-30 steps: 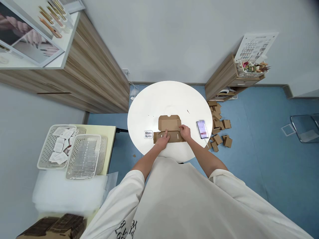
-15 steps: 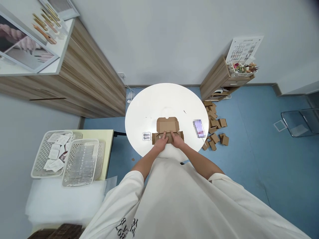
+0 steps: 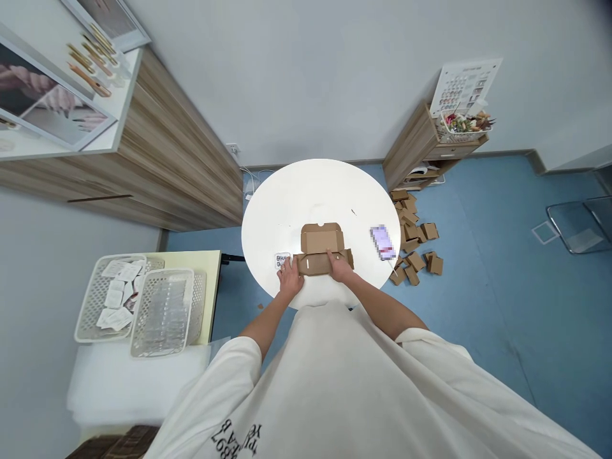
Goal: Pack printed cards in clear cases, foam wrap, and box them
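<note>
A partly folded brown cardboard box [image 3: 322, 240] lies on the white round table [image 3: 287, 191], its lid panel standing away from me and its front panel nearest me. My right hand [image 3: 341, 267] grips the right part of the front panel, fingers over the fold. At the box's left end is my left hand [image 3: 289, 278], fingers stretched out and apart. Its fingertips reach the near edge of a small clear case [image 3: 281, 258] with dark pieces inside; whether they touch it I cannot tell.
A pixelated purple item [image 3: 383, 243] lies at the table's right side. Several folded brown boxes [image 3: 415, 260] are piled on the floor there. White baskets [image 3: 162, 312] stand on a side table at left. A wooden cabinet [image 3: 191, 140] and a small shelf unit [image 3: 430, 150] stand behind.
My left hand has left the box's front panel and moved left to the small clear case. My right hand stays on the box. The view has shifted slightly.
</note>
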The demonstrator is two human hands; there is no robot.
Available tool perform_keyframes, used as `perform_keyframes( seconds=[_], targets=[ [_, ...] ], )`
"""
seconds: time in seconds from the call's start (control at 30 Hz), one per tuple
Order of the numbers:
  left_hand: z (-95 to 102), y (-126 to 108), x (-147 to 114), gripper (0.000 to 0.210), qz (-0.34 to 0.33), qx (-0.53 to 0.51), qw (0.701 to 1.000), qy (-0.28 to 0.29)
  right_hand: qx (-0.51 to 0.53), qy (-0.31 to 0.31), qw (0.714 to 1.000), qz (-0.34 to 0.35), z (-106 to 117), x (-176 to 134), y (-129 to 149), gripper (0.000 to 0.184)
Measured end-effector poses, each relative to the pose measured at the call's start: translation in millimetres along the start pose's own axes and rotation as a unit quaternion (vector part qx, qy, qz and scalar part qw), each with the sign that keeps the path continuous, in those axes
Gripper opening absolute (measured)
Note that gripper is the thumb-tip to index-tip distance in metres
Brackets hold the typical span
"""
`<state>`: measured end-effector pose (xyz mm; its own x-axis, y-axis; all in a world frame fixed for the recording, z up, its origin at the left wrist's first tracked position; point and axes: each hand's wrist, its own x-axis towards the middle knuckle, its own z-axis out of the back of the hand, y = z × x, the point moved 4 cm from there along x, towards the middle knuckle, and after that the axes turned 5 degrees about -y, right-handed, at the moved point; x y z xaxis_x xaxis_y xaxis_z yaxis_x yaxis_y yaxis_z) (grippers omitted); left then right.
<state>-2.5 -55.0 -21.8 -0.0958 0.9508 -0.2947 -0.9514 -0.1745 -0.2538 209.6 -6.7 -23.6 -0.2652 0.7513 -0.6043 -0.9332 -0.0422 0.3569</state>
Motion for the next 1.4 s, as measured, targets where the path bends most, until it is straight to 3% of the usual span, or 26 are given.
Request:
perform_keyframes(
  seconds=[0.23, 0.73, 0.87, 1.0, 1.2, 1.4],
  targets=[
    [-6.8, -8.5, 20.3, 0.066, 0.005, 0.004, 0.999, 0.034, -0.007, -0.002, 1.000, 0.004, -1.8, 1.4, -1.1, 0.102],
    [-18.3, -14.6, 23.4, 0.052, -0.030, -0.045, 0.997, 0.063, -0.011, -0.002, 1.000, 0.006, -3.3, 3.2, -2.6, 0.108],
    [-15.3, -29.5, 12.4, 0.062, -0.093, -0.063, 0.993, 0.046, -0.014, -0.003, 1.000, 0.009, -3.8, 4.0, -2.5, 0.109],
    [-14.6, -37.6, 1.4, 0.081, -0.117, -0.085, 0.989, 0.037, -0.016, 0.002, 1.000, 0.007, -4.7, 5.5, -3.5, 0.111],
    [-18.5, -34.9, 0.4, 0.051, -0.112, -0.050, 0.990, 0.071, -0.014, 0.003, 1.000, 0.001, -4.4, 5.9, -3.2, 0.111],
    [-16.7, -36.6, 3.3, 0.053, -0.127, -0.006, 0.988, 0.092, -0.046, 0.019, 0.999, 0.003, -1.0, 7.5, 2.1, 0.111]
  ],
)
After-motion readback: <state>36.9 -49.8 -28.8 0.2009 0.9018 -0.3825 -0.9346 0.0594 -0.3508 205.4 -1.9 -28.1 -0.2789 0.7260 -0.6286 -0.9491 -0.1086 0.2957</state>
